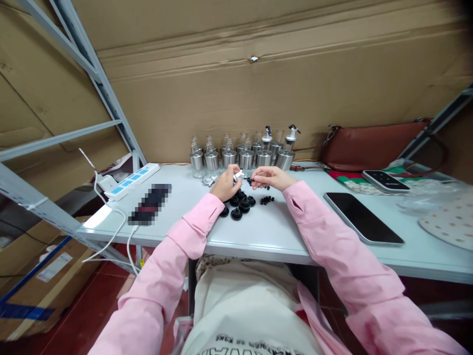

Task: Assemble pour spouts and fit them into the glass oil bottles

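Note:
My left hand [225, 183] is closed around a small silver pourer spout [238, 175], held just above the table [273, 231]. My right hand [269, 177] pinches a tiny black part [252, 180] close to that spout. Under my hands lie several round black stoppers [240, 204] and a small heap of tiny black pieces [266, 200]. Behind them stands a row of steel-banded glass oil bottles [240, 155]; two at the right carry spouts [291, 132]. Both arms wear pink sleeves.
A large dark phone [362, 217] lies at the right, with a smaller device [384, 180] and a brown bag [373, 145] behind it. A power strip [131, 180] and a blurred dark object [150, 204] lie at the left, with cables hanging over the table's edge. Cardboard forms the back wall.

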Demonstrator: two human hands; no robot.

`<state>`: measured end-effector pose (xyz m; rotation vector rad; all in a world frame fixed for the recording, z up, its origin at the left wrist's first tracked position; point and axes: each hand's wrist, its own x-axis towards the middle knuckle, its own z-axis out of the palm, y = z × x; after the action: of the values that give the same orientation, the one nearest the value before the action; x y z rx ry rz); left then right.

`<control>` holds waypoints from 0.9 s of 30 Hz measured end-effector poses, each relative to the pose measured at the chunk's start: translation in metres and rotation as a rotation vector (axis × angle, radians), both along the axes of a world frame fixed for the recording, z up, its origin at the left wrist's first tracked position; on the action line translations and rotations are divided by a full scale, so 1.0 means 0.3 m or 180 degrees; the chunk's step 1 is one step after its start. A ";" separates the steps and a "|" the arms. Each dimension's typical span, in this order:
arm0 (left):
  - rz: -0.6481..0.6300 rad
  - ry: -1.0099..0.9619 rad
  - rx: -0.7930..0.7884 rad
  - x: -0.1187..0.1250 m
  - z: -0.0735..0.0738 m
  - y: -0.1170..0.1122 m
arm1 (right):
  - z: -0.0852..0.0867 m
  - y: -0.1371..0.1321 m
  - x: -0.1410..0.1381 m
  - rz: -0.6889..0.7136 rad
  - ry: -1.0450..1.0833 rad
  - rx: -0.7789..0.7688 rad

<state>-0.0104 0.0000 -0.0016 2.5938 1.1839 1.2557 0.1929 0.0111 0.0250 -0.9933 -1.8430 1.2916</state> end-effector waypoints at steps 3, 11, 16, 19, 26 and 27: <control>-0.0140 0.0105 -0.0055 0.004 0.005 -0.005 | 0.002 -0.012 -0.020 0.0071 0.0175 -0.0065; -0.0184 0.0248 -0.0171 0.007 0.015 -0.013 | -0.014 -0.010 -0.039 -0.0374 0.0227 0.0461; -0.0159 0.0196 -0.0256 0.007 0.009 -0.005 | -0.027 0.000 -0.040 -0.0694 0.0224 0.0997; -0.0132 0.0196 -0.0255 0.007 0.010 -0.002 | -0.030 0.003 -0.040 -0.0738 0.0320 0.0965; -0.0047 0.0436 -0.0087 0.006 0.009 0.000 | -0.041 0.005 -0.060 -0.0719 0.0680 0.0738; -0.0045 0.0434 -0.0084 0.006 0.009 -0.001 | -0.042 0.004 -0.063 -0.0722 0.0680 0.0738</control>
<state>-0.0087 -0.0003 0.0012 2.7014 1.1912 1.0683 0.1741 0.0123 0.0124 -0.8744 -1.6220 0.9832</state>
